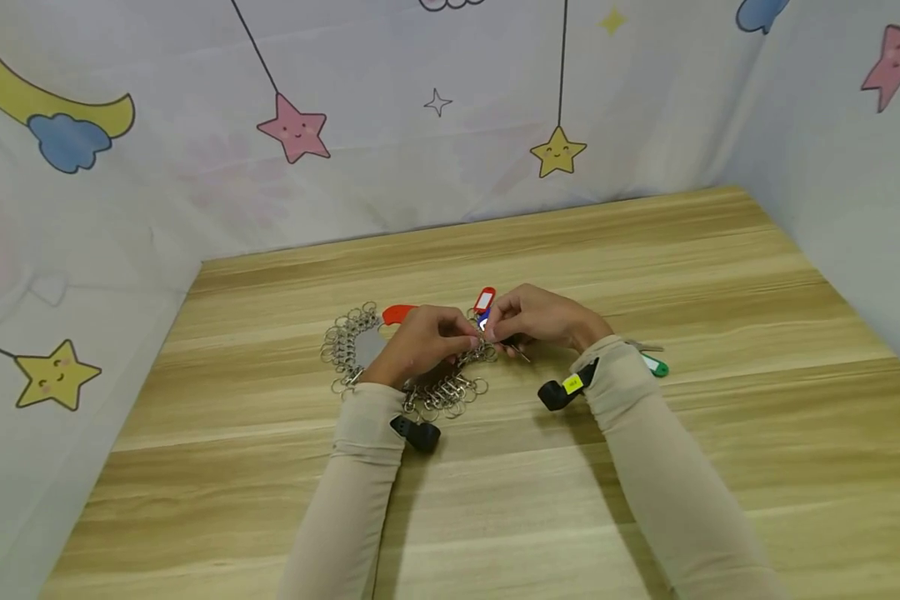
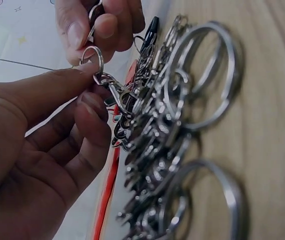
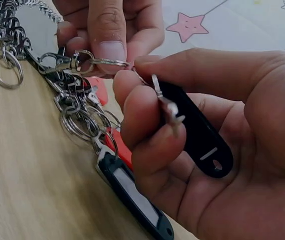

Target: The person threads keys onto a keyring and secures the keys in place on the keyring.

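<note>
Between thumb and index finger, my left hand (image 1: 431, 340) pinches a metal key ring (image 2: 101, 61) joined to a silver swivel clasp (image 2: 116, 94). My right hand (image 1: 546, 318) holds a black key tag (image 3: 200, 132) against its palm. A silver key (image 3: 168, 106), partly hidden and blurred, sticks out between those fingers. The right fingertips meet the ring's end in the right wrist view. Around and below both hands lies a bunch of swivel clasps with rings (image 1: 442, 393). A dark-framed tag (image 3: 137, 200) with a white label hangs from one clasp.
Left of the hands, more clasps (image 1: 339, 343) curve round a flat grey piece (image 1: 370, 346) beside a red piece (image 1: 399, 314). A red tag (image 1: 485, 299) lies behind the fingers. A green tag (image 1: 654, 365) and a key (image 1: 647, 346) lie by the right wrist on the wooden table (image 1: 720, 275).
</note>
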Available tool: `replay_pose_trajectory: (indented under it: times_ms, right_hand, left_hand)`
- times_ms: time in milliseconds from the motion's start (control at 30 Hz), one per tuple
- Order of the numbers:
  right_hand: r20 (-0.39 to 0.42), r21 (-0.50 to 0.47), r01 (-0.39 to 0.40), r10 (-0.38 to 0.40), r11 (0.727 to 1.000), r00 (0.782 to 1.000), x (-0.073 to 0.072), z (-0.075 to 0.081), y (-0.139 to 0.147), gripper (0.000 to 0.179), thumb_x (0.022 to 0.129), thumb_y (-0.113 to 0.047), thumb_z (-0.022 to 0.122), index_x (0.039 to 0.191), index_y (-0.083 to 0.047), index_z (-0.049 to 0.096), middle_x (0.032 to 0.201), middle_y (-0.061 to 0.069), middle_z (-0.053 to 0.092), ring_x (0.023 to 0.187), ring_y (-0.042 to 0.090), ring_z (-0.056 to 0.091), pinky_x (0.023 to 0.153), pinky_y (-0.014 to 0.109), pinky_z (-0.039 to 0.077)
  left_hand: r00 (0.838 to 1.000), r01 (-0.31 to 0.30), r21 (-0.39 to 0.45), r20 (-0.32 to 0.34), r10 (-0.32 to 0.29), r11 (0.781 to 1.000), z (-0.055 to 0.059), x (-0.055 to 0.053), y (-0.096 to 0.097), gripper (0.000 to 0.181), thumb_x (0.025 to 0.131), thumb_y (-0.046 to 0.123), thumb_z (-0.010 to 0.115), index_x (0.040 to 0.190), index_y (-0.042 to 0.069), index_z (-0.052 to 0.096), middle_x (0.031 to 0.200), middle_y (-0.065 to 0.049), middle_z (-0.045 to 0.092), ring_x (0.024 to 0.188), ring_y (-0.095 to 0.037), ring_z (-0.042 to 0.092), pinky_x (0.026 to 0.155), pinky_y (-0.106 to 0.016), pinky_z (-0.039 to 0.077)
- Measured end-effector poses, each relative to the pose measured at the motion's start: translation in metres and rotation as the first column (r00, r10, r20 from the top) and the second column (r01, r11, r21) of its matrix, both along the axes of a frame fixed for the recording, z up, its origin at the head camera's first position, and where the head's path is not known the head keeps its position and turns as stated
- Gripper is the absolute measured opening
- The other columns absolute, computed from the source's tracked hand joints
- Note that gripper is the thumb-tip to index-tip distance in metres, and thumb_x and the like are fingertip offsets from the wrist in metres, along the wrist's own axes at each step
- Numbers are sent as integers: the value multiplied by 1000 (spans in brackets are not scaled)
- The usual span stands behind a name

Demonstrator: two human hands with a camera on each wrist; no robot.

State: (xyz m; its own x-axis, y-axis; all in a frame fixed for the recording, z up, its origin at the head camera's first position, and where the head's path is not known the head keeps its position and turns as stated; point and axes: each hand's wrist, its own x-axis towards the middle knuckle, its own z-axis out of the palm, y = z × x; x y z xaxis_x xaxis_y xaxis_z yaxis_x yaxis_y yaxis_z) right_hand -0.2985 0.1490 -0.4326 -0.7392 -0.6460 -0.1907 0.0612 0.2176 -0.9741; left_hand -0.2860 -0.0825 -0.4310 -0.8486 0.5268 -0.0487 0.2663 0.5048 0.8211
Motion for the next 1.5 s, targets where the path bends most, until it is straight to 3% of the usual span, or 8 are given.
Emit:
replay_pose_trajectory:
  times_ms: [167, 400, 633, 800, 1067, 1500]
  right_hand:
    - [-2, 4, 9, -9, 1000, 1000, -1, -2, -4, 12, 95, -5, 67, 89, 6, 68, 81, 24, 67, 60, 21, 61, 53, 29, 46]
    - [8, 16, 15, -15, 1000, 1000, -2, -4, -7, 14, 96, -4, 66, 90, 8, 68, 80, 20, 68, 61, 20, 61, 54, 28, 45]
    - [9, 17, 35, -35, 999, 999, 0, -4, -11, 11, 96, -1, 67, 87, 5, 68, 76, 19, 66, 58, 18, 59, 51, 27, 43]
    - [-21, 14, 34, -34, 999, 999, -1, -6, -14, 11, 96, 1, 66, 87, 6, 68, 74, 17, 67, 56, 17, 58, 50, 26, 42]
    - [-102, 2, 17, -17, 1000, 995, -1, -8, -16, 11, 96, 3, 65, 86, 6, 67, 75, 16, 67, 59, 19, 61, 52, 27, 45]
    - [-205, 31, 35, -28, 999, 978, -3, -11, -19, 10, 94, 4, 67, 84, 5, 68, 74, 15, 68, 58, 21, 63, 53, 30, 51]
  left_hand:
    - [1000, 3, -2, -11, -3, 1000, 1, -1, 1, 5, 93, 12, 75, 92, 8, 75, 83, -3, 71, 66, -20, 62, 64, -34, 53]
    - [996, 12, -30, -83, -14, 999, -1, -1, 1, 5, 93, 11, 75, 88, 11, 75, 81, 2, 70, 69, -17, 62, 66, -33, 51]
    - [998, 14, 13, -63, -13, 1000, -5, -2, 0, 5, 93, 9, 74, 88, 8, 74, 77, -2, 69, 63, -20, 61, 62, -34, 51]
    - [999, 5, 36, -43, -3, 999, -5, -1, -2, 4, 93, 8, 73, 90, 5, 72, 76, -6, 68, 61, -21, 60, 60, -34, 51]
    - [996, 8, 31, -84, -6, 999, -5, -1, -2, 7, 93, 4, 72, 87, 7, 70, 75, -6, 67, 62, -19, 59, 61, -33, 50]
    - [999, -8, 75, -32, 10, 997, -8, -1, -3, 7, 94, 3, 70, 88, 6, 69, 78, -7, 66, 65, -18, 58, 61, -32, 49]
